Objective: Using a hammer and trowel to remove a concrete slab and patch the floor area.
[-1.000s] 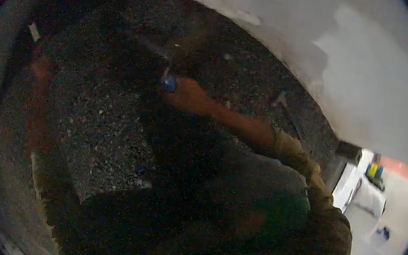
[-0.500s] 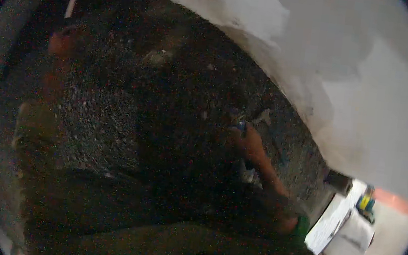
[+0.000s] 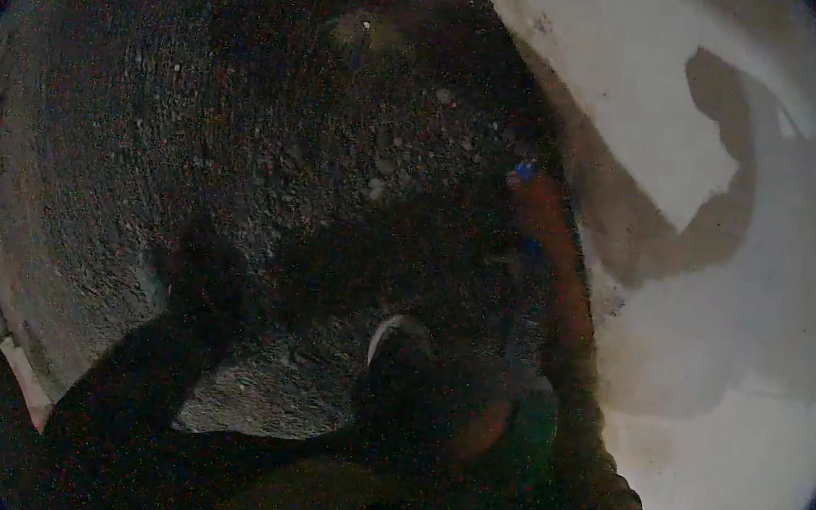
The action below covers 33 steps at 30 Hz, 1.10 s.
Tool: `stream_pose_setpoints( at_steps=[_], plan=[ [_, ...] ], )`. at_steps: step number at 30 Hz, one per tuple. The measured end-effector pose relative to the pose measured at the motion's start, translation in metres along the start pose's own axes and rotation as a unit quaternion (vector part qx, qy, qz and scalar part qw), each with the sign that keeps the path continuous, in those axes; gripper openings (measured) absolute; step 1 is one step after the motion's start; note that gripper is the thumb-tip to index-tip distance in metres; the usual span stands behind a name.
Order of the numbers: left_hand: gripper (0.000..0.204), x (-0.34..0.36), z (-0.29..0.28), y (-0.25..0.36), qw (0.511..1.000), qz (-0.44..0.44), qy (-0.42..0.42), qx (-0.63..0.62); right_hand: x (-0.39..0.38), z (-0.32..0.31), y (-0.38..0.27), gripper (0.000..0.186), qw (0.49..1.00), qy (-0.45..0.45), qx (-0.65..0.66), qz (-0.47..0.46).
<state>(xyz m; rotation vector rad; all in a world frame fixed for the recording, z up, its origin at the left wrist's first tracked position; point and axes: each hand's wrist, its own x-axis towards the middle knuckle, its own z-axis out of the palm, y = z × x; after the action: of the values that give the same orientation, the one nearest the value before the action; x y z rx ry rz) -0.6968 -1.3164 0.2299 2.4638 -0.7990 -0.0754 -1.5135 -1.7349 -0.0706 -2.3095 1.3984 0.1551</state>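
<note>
My right hand point(image 3: 540, 200) reaches forward along the wall's foot, its fingers closed round something with a blue part point(image 3: 523, 172). What the blue part belongs to is lost in the dark. A second blue patch shows lower, beside the forearm, and a green band point(image 3: 534, 426) circles the sleeve. At the lower left, a dark arm shape stretches over the rough ground point(image 3: 282, 392), and my left hand point(image 3: 209, 258) seems to be at its end. Its fingers are too dark to make out.
A pale wall point(image 3: 662, 324) with brown and grey patches rises on the right. Small stones point(image 3: 383, 167) lie scattered over the dark ground. A thin pale curved edge point(image 3: 381, 338) shows near my body. A light patch point(image 3: 366, 27) is farther ahead.
The view has turned and shifted, and the white things at the lower right have mostly left it. My right hand is now nearer the wall. The pale strip by my left hand no longer shows.
</note>
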Motion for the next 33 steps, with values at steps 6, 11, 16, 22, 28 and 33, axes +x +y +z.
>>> stream_pose_setpoints(
  at_steps=[6, 11, 16, 22, 28, 33],
  plan=[
    [0.034, 0.013, 0.023, -0.016, 0.996, 0.076, -0.001, 0.041, -0.130, -0.059, -0.119, 0.042, 0.985, -0.168, 0.007, -0.031],
    [0.034, -0.009, 0.042, -0.013, 0.995, 0.095, -0.007, 0.012, -0.074, -0.036, -0.023, 0.042, 0.871, 0.034, -0.243, -0.425],
    [0.034, -0.050, -0.002, -0.057, 0.998, 0.043, 0.018, -0.044, 0.035, -0.030, 0.026, 0.043, 0.992, 0.073, -0.030, -0.098],
    [0.035, -0.181, -0.059, -0.201, 0.990, -0.110, 0.047, -0.077, -0.063, 0.057, -0.072, 0.045, 0.994, -0.052, 0.040, -0.087],
    [0.035, -0.245, -0.040, -0.267, 0.976, -0.196, 0.043, -0.090, -0.154, 0.044, -0.137, 0.042, 0.969, -0.220, -0.013, -0.114],
    [0.035, -0.221, 0.003, -0.258, 0.978, -0.167, 0.051, -0.113, -0.137, -0.069, -0.157, 0.047, 0.959, -0.211, -0.034, -0.184]
  ],
)
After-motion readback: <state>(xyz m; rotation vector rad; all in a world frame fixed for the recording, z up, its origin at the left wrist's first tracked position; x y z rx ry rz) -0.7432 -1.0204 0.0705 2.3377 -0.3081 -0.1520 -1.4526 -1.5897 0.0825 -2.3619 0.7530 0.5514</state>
